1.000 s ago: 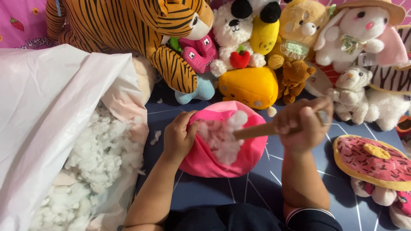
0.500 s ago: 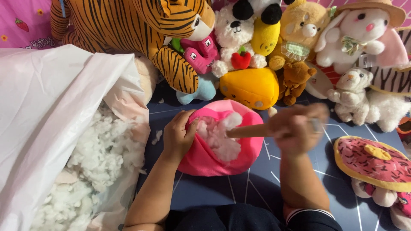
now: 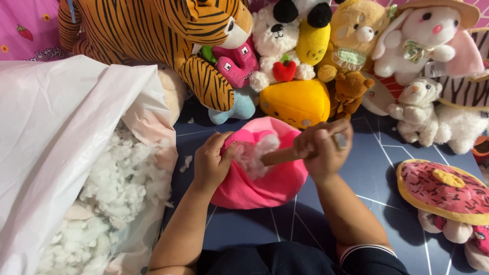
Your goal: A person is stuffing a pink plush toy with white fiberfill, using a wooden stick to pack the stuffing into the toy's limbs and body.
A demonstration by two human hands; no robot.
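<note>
The right hand (image 3: 323,153) is closed in a fist round a wooden stick (image 3: 285,155), whose far end is buried in the white stuffing (image 3: 254,153) showing at the mouth of a pink plush shell (image 3: 260,175). The left hand (image 3: 211,163) pinches the shell's open edge, fingers curled over the rim and thumb inside, holding the opening wide. The shell lies on the dark blue mat (image 3: 305,224) between the two forearms, just in front of the person's lap. Compared with a second ago, the stick has dropped from a raised slant to nearly level and sits deeper in the fibre, and the tuft that stood proud of the opening is lower; I judge that the filling is being rammed inward and the shell is plumper but not yet full. To the left, touching the mat's edge, a big white plastic bag (image 3: 56,132) lies open with loose white fibre (image 3: 117,193) spilling from it, and a few flecks dot the mat. Behind the shell sit a yellow plush (image 3: 295,102), a striped tiger toy (image 3: 168,40), a white bear (image 3: 275,35) and a hatted rabbit (image 3: 423,35); a doughnut-shaped plush (image 3: 443,191) lies well to the right.
</note>
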